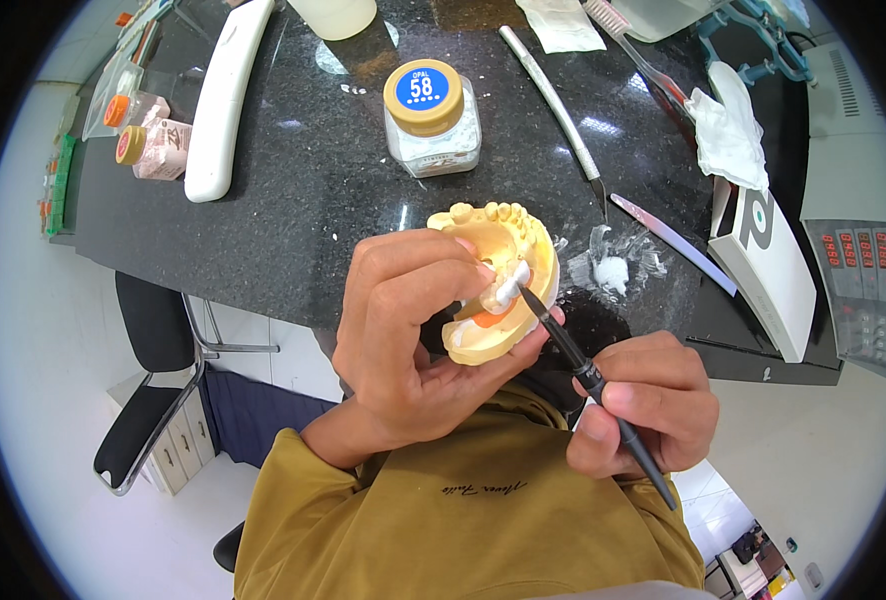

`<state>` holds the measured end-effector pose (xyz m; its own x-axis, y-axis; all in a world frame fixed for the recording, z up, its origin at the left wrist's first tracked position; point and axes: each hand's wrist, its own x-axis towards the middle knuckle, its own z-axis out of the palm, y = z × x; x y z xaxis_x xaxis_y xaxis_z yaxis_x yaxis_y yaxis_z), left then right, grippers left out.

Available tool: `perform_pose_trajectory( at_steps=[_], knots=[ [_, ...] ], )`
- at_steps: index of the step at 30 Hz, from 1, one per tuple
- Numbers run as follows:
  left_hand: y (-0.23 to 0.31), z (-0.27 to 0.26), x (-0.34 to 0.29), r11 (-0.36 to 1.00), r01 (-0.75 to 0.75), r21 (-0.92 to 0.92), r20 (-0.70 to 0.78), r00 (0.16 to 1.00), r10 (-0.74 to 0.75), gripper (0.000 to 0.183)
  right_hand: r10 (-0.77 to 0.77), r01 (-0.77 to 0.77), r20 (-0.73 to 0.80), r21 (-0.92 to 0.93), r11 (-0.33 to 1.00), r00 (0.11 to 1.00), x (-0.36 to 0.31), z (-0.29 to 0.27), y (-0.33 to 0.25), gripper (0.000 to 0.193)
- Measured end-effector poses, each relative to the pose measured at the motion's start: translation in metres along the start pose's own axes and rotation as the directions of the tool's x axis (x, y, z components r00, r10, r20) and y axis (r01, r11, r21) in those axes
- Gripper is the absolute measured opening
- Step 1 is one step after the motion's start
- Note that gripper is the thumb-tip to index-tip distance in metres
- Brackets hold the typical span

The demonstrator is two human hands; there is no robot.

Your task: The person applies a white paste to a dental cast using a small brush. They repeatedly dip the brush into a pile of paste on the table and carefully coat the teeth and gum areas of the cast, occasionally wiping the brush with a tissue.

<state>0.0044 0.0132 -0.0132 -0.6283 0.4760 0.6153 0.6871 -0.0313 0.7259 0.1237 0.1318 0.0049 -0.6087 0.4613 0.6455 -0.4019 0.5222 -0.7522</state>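
My left hand (pixel 403 310) is closed around a yellow plaster dental model (pixel 538 240) in front of my chest. White tooth-shaped pieces (pixel 512 284) sit on the model's near side, above an orange patch (pixel 488 319). In my right hand (pixel 653 400) is a slim black brush (pixel 591 378), pinched between thumb and fingers. Its dark tip touches or nearly touches the white teeth. Beyond the model stands a clear jar (pixel 433 150) of white powder with a gold lid. A small heap of white powder (pixel 611 274) lies right of the model on the dark tabletop.
A silver carving tool (pixel 553 95) and a purple-pink spatula (pixel 673 242) lie at the right. Farther right are crumpled tissue (pixel 728 125), a white box (pixel 768 270) and a toothbrush (pixel 643 60). Small jars (pixel 158 150) and a long white case (pixel 228 100) occupy the left.
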Motion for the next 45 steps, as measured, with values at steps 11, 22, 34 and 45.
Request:
perform_pose_trajectory(
  at_steps=[11,22,34,45],
  knots=[
    [0.0001,-0.0004,-0.0006,1.000,0.009,-0.006,0.003,1.000,-0.009,0.055,-0.029,0.029,0.024,0.002,1.000,0.999,-0.0007,-0.0019,0.0027,0.029],
    [0.0007,-0.0003,0.0005,1.000,0.003,0.008,0.004,1.000,-0.003,0.054,-0.024,0.024,0.010,0.002,1.000,1.000,0.0012,-0.0018,0.0018,0.030],
    [-0.0005,-0.0034,-0.0003,0.999,-0.009,-0.031,0.020,1.000,0.010,0.055,-0.037,0.037,0.006,0.012,0.999,0.999,0.0007,0.0000,0.0033,0.028],
    [0.0013,-0.0024,0.0000,0.998,0.013,-0.054,0.009,1.000,-0.012,0.053,-0.053,0.053,0.018,0.017,0.998,0.998,0.0014,0.0007,0.0027,0.028]
  ],
)
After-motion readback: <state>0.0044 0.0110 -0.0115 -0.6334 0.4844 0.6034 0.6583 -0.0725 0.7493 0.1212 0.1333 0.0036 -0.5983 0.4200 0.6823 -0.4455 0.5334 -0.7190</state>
